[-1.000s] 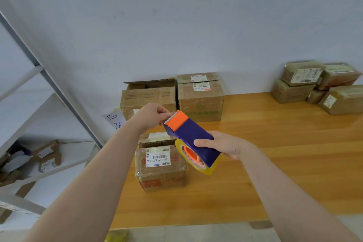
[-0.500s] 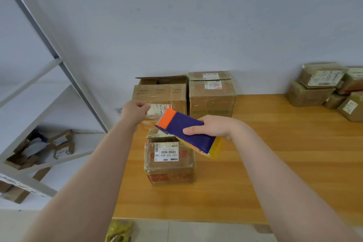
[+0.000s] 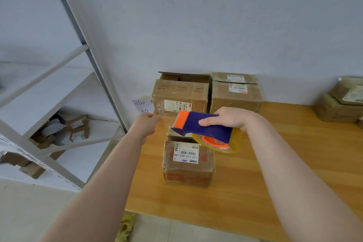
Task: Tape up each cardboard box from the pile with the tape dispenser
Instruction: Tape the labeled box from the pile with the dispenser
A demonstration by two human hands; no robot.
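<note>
The fingers (image 3: 208, 123) of the right hand (image 3: 232, 119) are curled round the tape dispenser (image 3: 204, 128) and hold it, with one lying flat along its near side. The dispenser is smooth, hard and dark blue, shaped like a wedge, with a bright orange front end. Under it hangs a round tape roll (image 3: 217, 146), shiny and see-through yellow, on an orange ring. The dispenser is up in the air, over the back of a small cardboard box (image 3: 187, 163).

The fingers (image 3: 155, 117) of the left hand (image 3: 146, 124) are curled in, tips close together. I cannot tell if they pinch anything. This hand is in the air, near the orange end, to its left.

The small cardboard box is brown and a bit crumpled, with shiny tape on it and a white paper label on top. It sits on a smooth wooden table (image 3: 255, 186). By the wall stand two bigger brown boxes side by side, an open box (image 3: 176, 92) and a shut box (image 3: 235, 94). More brown boxes (image 3: 337, 108) are piled at the far right. A white metal shelf (image 3: 59, 102) stands at the left.
</note>
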